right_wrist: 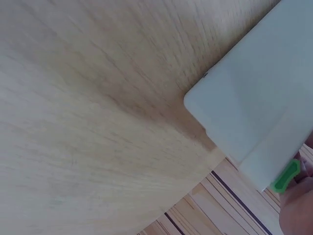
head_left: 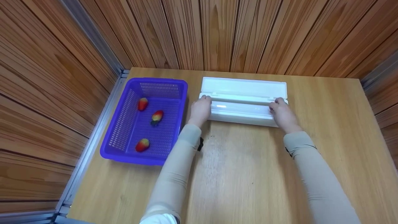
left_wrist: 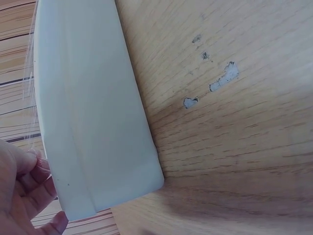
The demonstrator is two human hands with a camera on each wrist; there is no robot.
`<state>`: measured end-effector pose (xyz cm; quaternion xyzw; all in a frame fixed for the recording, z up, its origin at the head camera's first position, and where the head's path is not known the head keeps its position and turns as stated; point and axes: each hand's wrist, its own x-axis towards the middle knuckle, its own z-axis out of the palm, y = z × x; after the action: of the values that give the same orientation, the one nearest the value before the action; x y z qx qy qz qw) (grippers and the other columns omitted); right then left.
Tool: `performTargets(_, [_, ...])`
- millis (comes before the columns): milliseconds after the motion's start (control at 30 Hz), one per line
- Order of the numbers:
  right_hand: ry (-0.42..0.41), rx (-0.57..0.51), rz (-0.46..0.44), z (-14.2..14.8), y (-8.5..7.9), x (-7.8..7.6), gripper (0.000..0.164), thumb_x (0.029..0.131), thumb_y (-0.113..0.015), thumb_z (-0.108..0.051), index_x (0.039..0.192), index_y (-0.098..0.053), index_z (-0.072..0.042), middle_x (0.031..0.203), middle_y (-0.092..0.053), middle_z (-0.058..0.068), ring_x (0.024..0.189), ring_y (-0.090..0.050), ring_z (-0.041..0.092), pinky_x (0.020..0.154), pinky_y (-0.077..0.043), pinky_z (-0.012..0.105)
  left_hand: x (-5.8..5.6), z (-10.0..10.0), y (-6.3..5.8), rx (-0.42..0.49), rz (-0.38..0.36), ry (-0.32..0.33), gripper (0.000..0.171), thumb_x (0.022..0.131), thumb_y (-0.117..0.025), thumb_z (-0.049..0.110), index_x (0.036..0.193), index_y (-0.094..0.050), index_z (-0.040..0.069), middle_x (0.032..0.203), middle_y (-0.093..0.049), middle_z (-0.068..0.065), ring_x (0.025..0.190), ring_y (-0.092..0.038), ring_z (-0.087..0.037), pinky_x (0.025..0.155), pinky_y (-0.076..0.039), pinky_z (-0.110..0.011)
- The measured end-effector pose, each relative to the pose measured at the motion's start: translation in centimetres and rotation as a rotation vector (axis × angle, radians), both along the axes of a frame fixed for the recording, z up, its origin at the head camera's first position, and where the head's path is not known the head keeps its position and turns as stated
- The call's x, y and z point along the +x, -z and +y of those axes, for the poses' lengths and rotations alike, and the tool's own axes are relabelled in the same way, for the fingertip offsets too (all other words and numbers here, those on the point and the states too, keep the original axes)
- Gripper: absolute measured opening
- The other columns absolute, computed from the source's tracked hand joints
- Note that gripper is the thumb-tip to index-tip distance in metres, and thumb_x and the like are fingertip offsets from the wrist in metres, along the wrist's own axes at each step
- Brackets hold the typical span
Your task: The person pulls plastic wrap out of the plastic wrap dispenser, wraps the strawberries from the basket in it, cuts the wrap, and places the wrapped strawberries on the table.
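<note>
A long white cling film dispenser (head_left: pixel 242 119) lies on the table with its lid (head_left: pixel 244 86) raised at the back. The shiny roll of cling film (head_left: pixel 239 108) shows inside. At the left end, my left hand (head_left: pixel 200 109) pinches clear film (left_wrist: pixel 30 93) between thumb and forefinger, seen in the left wrist view. My right hand (head_left: pixel 283 115) is at the other end, its thumb and fingertips drawn together at the film. A green plastic piece (right_wrist: pixel 286 176) sits beside those fingers in the right wrist view; what they grip is partly hidden.
Left of the dispenser stands a purple plastic basket (head_left: pixel 107 149) holding three strawberries (head_left: pixel 143 145). Wood-panelled walls (head_left: pixel 217 37) rise behind and at both sides. A metal frame rail (head_left: pixel 90 141) runs along the table's left edge.
</note>
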<state>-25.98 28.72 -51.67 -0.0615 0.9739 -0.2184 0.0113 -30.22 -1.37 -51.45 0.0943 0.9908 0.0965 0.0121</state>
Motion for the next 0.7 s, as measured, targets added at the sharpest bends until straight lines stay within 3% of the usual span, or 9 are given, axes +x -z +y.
performTargets(233, [0.018,0.068,0.009,-0.3,0.1,-0.5,0.02,0.088,-0.041,0.0,0.107,-0.049,-0.002,0.125,-0.038,0.016,0.108,-0.044,0.037,0.089,-0.04,0.05,0.0,-0.1,-0.4,0.034,-0.023,-0.011,0.02,0.092,-0.038,0.013,0.103,-0.055,0.015,0.099,-0.058,-0.001,0.09,-0.058,-0.016,0.082,-0.047,-0.039])
performTargets(467, [0.041,0.013,0.007,-0.4,0.2,-0.6,0.014,0.088,-0.033,0.004,0.098,-0.041,-0.002,0.097,-0.046,0.013,0.085,-0.046,0.03,0.079,-0.04,0.045,0.3,-0.4,-0.5,0.1,-0.001,-0.002,0.019,0.092,-0.037,0.011,0.1,-0.054,0.013,0.096,-0.056,-0.002,0.084,-0.058,-0.017,0.072,-0.048,-0.034])
performTargets(700, [0.091,-0.079,-0.026,-0.4,-0.2,-0.5,0.015,0.092,-0.027,-0.002,0.098,-0.04,-0.003,0.091,-0.044,0.011,0.08,-0.041,0.026,0.072,-0.038,0.04,0.4,-0.6,-1.2,0.158,-0.005,-0.012,0.02,0.092,-0.035,0.01,0.101,-0.053,0.012,0.095,-0.055,-0.001,0.082,-0.056,-0.015,0.072,-0.049,-0.031])
